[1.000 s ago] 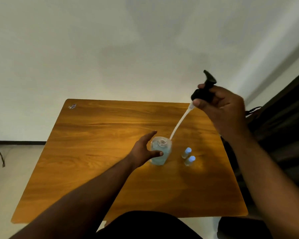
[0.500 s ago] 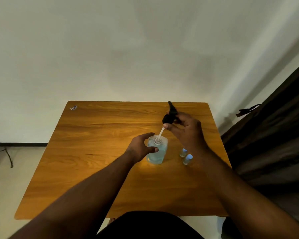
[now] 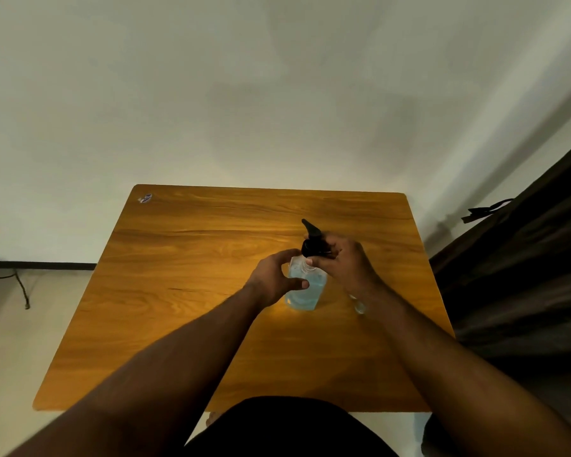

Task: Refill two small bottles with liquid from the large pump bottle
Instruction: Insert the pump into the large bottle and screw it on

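A large clear bottle (image 3: 305, 293) with blue liquid stands upright on the wooden table (image 3: 185, 291), right of centre. My left hand (image 3: 274, 278) grips its body from the left. The black pump head (image 3: 313, 242) sits on the bottle's neck, and my right hand (image 3: 343, 262) grips its collar with curled fingers. Only part of one small bottle (image 3: 360, 306) shows, to the right of the large bottle, under my right wrist; the other small bottle is hidden by my right forearm.
A small sticker (image 3: 145, 198) lies near the table's far left corner. A pale wall stands behind the table. Dark fabric (image 3: 524, 258) hangs close to the table's right edge. A cable (image 3: 22, 288) lies on the floor at the left.
My right hand has brought the pump head down from high at the right, its tube going into the large bottle, until the head sits on the neck. My left hand kept hold of the bottle.
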`<action>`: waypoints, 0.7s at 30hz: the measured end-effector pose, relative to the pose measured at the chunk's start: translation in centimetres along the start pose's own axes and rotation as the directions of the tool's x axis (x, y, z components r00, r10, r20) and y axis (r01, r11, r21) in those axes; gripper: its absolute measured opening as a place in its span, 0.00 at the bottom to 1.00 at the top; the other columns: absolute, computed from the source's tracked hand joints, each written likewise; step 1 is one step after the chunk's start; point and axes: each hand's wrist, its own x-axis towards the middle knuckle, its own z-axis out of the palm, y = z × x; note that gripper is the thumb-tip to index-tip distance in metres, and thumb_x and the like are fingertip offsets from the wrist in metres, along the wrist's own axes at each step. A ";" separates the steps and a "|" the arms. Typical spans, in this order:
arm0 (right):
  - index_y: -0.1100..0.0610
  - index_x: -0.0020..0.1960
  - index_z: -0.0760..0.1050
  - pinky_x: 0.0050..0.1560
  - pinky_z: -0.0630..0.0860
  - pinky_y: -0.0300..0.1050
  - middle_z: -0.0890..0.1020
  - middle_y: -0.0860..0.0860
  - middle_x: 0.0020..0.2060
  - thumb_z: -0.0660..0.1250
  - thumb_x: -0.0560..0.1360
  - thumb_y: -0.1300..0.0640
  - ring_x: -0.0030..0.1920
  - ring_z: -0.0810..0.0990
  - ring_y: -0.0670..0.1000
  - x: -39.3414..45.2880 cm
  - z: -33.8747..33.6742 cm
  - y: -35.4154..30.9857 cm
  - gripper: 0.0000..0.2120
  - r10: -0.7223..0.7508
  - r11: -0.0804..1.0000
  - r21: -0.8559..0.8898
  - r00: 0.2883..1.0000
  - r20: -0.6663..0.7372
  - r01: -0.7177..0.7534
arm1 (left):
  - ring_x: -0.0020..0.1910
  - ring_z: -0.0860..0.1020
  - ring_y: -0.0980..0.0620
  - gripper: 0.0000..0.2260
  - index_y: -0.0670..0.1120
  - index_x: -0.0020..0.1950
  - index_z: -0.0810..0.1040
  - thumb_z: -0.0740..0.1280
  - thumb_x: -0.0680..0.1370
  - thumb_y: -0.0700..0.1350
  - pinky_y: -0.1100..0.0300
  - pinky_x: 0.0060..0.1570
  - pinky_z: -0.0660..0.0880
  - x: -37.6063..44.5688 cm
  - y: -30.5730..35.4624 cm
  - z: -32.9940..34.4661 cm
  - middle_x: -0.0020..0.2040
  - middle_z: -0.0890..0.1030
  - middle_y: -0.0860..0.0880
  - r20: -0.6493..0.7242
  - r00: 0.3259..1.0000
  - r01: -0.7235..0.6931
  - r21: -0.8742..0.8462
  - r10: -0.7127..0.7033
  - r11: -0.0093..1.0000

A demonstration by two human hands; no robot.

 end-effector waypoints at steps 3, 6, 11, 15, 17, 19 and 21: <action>0.53 0.61 0.76 0.56 0.79 0.49 0.83 0.50 0.53 0.74 0.69 0.64 0.54 0.81 0.47 0.1 -0.2 0.1 0.21 -0.004 1.000 -0.025 1.000 0.004 0.004 | 0.66 0.71 0.54 0.34 0.54 0.69 0.72 0.79 0.66 0.48 0.59 0.57 0.67 0.2 -0.2 0.0 0.67 0.76 0.52 -0.004 1.000 0.001 -0.001 -0.001 1.000; 0.56 0.61 0.76 0.56 0.78 0.44 0.83 0.52 0.54 0.74 0.69 0.64 0.55 0.81 0.48 0.1 -0.4 0.1 0.21 -0.052 0.992 -0.111 0.997 0.051 0.057 | 0.69 0.70 0.52 0.35 0.55 0.70 0.71 0.79 0.65 0.49 0.59 0.58 0.68 0.4 -0.5 0.1 0.68 0.75 0.51 -0.003 1.000 -0.003 0.010 0.003 1.000; 0.56 0.64 0.75 0.54 0.71 0.30 0.81 0.51 0.57 0.73 0.70 0.63 0.57 0.76 0.43 -0.9 0.1 1.3 0.23 -0.073 0.976 -0.203 0.996 0.056 0.083 | 0.71 0.68 0.51 0.36 0.53 0.71 0.69 0.79 0.66 0.49 0.59 0.61 0.66 0.5 -0.6 0.1 0.70 0.73 0.50 0.000 1.000 -0.013 0.014 0.013 1.000; 0.55 0.61 0.76 0.57 0.76 0.40 0.82 0.49 0.53 0.74 0.69 0.63 0.55 0.79 0.44 -0.7 0.6 2.1 0.22 -0.025 0.987 -0.157 0.999 0.033 0.030 | 0.71 0.68 0.51 0.36 0.53 0.71 0.69 0.79 0.66 0.49 0.58 0.62 0.67 0.5 -0.7 0.0 0.70 0.73 0.49 0.005 1.000 -0.015 0.013 0.015 1.000; 0.55 0.60 0.76 0.55 0.77 0.36 0.82 0.47 0.49 0.74 0.68 0.63 0.53 0.80 0.45 -0.6 0.9 2.3 0.21 -0.017 0.990 -0.140 1.000 0.023 0.020 | 0.71 0.69 0.51 0.36 0.54 0.71 0.69 0.79 0.66 0.50 0.57 0.62 0.68 0.6 -0.8 -0.1 0.70 0.73 0.49 0.011 1.000 -0.013 0.023 0.013 1.000; 0.56 0.60 0.77 0.51 0.75 0.29 0.82 0.48 0.49 0.75 0.68 0.63 0.52 0.80 0.45 -0.5 1.2 2.5 0.21 -0.042 0.986 -0.164 0.999 0.016 0.044 | 0.70 0.69 0.51 0.36 0.54 0.71 0.69 0.79 0.66 0.50 0.59 0.61 0.67 0.6 -0.8 -0.1 0.70 0.73 0.50 0.014 1.000 -0.018 0.029 0.017 0.999; 0.57 0.59 0.77 0.50 0.74 0.29 0.82 0.51 0.51 0.75 0.68 0.62 0.52 0.79 0.46 -0.4 1.4 2.8 0.21 -0.065 0.977 -0.204 0.998 0.000 0.064 | 0.69 0.70 0.52 0.35 0.52 0.72 0.69 0.79 0.67 0.49 0.61 0.59 0.65 0.6 -0.7 -0.1 0.70 0.73 0.50 0.015 1.000 -0.026 0.032 0.025 0.999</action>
